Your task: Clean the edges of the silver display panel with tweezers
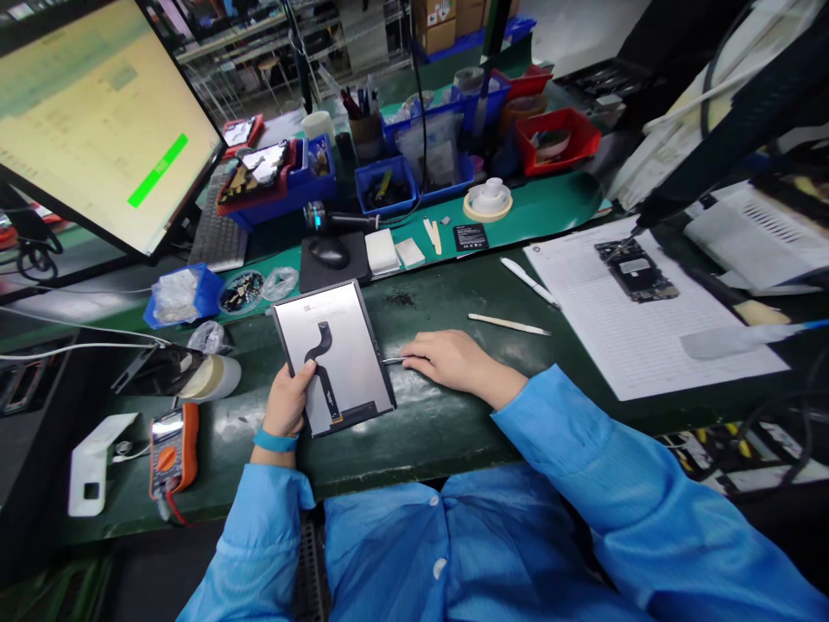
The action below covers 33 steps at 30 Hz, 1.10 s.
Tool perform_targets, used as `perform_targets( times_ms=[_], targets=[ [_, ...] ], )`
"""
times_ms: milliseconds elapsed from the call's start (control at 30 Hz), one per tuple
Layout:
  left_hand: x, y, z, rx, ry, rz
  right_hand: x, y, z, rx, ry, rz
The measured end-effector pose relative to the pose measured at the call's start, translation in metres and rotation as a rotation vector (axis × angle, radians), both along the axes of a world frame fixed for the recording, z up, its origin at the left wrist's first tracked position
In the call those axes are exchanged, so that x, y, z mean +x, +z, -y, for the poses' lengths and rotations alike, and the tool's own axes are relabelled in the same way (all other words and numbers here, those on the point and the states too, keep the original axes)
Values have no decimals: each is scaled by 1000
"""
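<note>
My left hand [288, 399] grips the left edge of a display panel [353, 363], thumb on its silvery back beside a black ribbon cable [329, 389]. The panel is tilted over the dark green bench. To its right, my right hand [446, 358] is closed in a pinch on a thin metal tool, perhaps tweezers [392, 359]. The tool's far end reaches the panel's right edge or passes behind it; I cannot tell which. Beyond my right hand lies a slim pale stick with a dark tip [509, 325].
A white pen [529, 282] and lined paper [622, 345] bearing a circuit board [636, 270] are at right. An orange multimeter [174, 453] lies at left, below a monitor [97, 121]. A mouse [328, 252], blue bins [385, 183] and a red bin [558, 142] stand farther back.
</note>
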<state>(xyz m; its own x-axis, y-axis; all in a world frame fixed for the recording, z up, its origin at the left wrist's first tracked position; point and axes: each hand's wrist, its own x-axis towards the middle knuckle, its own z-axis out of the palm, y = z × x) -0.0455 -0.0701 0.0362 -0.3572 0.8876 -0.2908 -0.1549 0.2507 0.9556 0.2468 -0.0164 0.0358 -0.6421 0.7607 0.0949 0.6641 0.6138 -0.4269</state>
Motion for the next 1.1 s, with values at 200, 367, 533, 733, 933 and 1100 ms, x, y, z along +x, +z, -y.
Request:
perform_targets(
  times_ms=[200, 367, 533, 733, 933, 1100],
  targets=[
    [0, -1, 0, -14, 8, -7, -1, -1, 0, -37, -11, -48],
    [0, -1, 1, -16, 9, -5, 0, -2, 0, -10, 0, -38],
    [0, 0, 1, -13, 14, -9, 0, -2, 0, -26, -2, -46],
    [0, 0, 0, -8, 9, -10, 0, -2, 0, 6, 11, -29],
    [0, 0, -1, -15, 24, 4, -1, -1, 0, -48, -10, -51],
    [1, 1, -1, -21, 23, -6, 0, -1, 0, -3, 11, -23]
  ],
)
